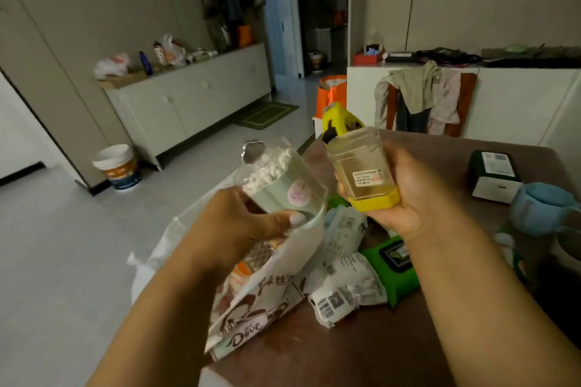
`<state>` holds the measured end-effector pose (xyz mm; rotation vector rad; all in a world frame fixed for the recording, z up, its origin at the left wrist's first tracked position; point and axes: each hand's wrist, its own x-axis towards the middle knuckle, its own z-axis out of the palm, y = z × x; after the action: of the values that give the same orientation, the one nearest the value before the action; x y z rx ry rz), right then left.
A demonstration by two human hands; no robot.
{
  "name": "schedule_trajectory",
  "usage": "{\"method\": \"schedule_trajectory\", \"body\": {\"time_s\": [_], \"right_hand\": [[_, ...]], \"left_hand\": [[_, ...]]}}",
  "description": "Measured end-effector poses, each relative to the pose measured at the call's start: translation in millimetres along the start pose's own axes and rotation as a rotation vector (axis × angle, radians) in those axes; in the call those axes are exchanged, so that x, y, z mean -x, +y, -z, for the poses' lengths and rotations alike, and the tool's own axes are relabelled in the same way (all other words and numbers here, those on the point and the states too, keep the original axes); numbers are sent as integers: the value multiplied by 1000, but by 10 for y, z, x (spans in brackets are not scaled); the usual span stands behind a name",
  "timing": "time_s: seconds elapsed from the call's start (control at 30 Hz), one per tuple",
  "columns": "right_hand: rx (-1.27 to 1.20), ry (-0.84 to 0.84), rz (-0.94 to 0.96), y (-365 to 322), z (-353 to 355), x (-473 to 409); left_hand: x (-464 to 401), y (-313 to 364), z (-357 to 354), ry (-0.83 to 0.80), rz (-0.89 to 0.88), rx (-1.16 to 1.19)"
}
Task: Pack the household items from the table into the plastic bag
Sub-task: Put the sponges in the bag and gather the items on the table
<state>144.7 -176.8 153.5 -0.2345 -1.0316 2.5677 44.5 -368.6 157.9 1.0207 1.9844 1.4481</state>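
Your left hand (pixel 242 217) grips a clear box of cotton swabs (pixel 276 181) above the plastic bag (pixel 163 248); your right hand (pixel 399 195) holds a yellow-capped jar (pixel 361 166) over the table (pixel 361 352).

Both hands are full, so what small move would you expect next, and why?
Probably the left hand lowers its clear cotton-swab container into the white plastic bag gaping just below it. The right hand holds a yellow-capped clear jar farther off, above the table.
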Motion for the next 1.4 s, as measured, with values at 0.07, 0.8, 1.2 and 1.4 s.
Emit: {"method": "schedule_trajectory", "body": {"time_s": [0.07,0.8,1.2,1.4], "right_hand": [[60,-104,-36,33,-284,-8],[912,430,-260,1261,-266,-1147],[1286,441,-499,1383,-360,-1190],[1411,319,-490,1316,-421,-1080]], "left_hand": [[-30,-28,258,86,128,-32],[-972,-1310,821,-184,538,-1268],[-1011,-1288,1064,-429,496,-1329],[-1053,-1211,1046,-461,474,-1325]]}}
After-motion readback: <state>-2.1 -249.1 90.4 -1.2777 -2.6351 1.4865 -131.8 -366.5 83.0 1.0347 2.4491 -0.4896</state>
